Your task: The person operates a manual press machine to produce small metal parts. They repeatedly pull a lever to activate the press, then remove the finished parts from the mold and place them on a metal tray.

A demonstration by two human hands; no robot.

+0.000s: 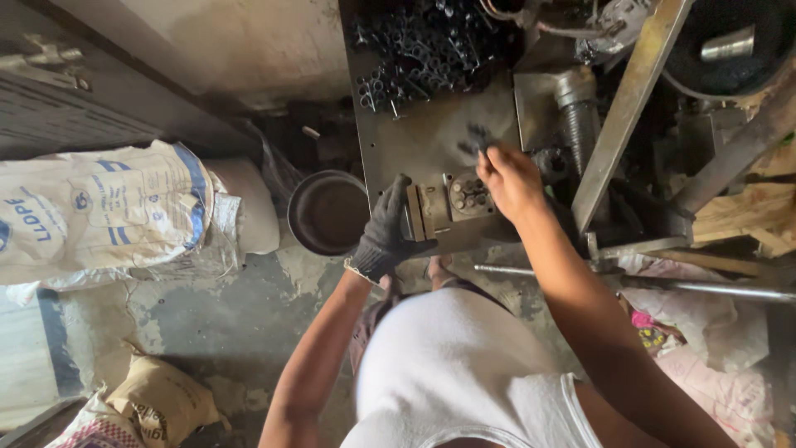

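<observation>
On the metal plate (431,137), the gloved left hand (383,232) presses the small block (424,213). The bare right hand (507,178) pinches a small dark metal piece (479,137) above the round die (468,195). It looks hard, light, maybe oily; pinch its end.

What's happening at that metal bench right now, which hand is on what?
A person stands at a metal plate. The gloved left hand rests against a small block fixture at the plate's front edge. The bare right hand pinches a small dark part just above a round die. A heap of dark metal pieces lies at the back.
</observation>
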